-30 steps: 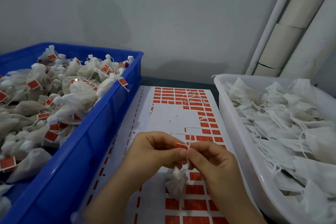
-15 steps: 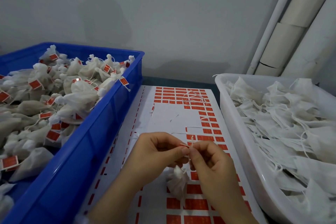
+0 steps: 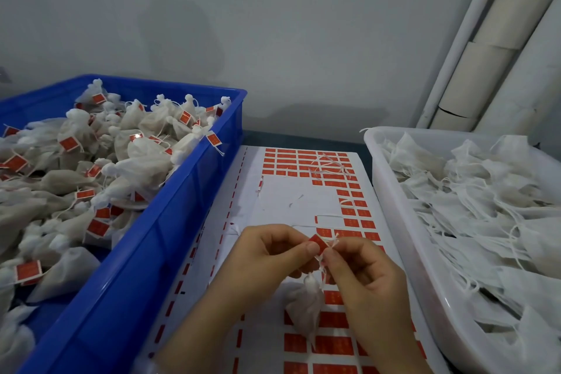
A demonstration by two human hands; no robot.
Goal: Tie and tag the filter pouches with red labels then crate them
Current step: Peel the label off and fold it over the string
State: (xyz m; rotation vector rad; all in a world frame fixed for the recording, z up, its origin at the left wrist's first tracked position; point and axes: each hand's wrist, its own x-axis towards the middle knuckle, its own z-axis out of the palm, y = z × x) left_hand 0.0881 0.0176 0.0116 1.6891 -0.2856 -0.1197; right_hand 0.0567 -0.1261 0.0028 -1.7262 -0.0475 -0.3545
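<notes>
left hand (image 3: 267,255): fingers pinch label (image 3: 318,242) | right hand (image 3: 361,276): fingers pinch string (image 3: 334,242) just right of label | pouch (image 3: 305,304): hangs neck-up below both hands, long axis vertical | crate (image 3: 158,240): lies left, left hand nearer

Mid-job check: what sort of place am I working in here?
Probably a hand-packing workbench: a blue plastic crate heaped with tied white filter pouches bearing red tags, a white plastic tub of untied white pouches, and a white sheet of red sticker labels between them.
</notes>
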